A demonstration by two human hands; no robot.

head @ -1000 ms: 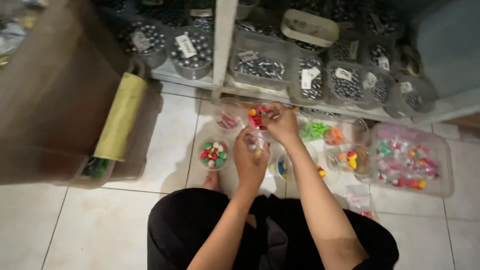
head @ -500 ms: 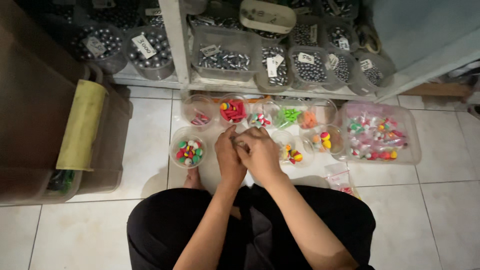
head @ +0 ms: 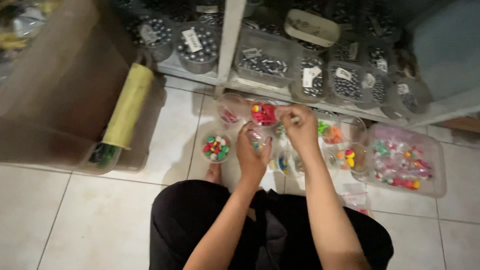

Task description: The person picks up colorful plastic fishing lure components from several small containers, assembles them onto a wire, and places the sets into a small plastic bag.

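I squat on a tiled floor over a cluster of clear plastic cups. My left hand [head: 252, 157] holds a small clear container [head: 257, 137] with a few coloured bits in it, just right of a cup of mixed coloured balls [head: 215, 148]. My right hand [head: 300, 129] reaches forward with its fingers pinched, beside a cup of red pieces [head: 263, 114]. The blur hides whether anything is in the pinch. Under the right hand are cups of green pieces [head: 323, 128] and orange pieces [head: 336, 135].
A low shelf [head: 200, 75] at the back carries tubs of grey metal balls [head: 197, 47]. A brown box [head: 55, 90] with a yellow roll [head: 128, 106] stands on the left. A rectangular tub of pink and green items [head: 405, 160] and a small bag [head: 356, 192] lie on the right.
Half a second ago both hands were together close to my knees. My right hand has since reached forward to the cups, and my left hand has lifted the small clear container. The view shifted.
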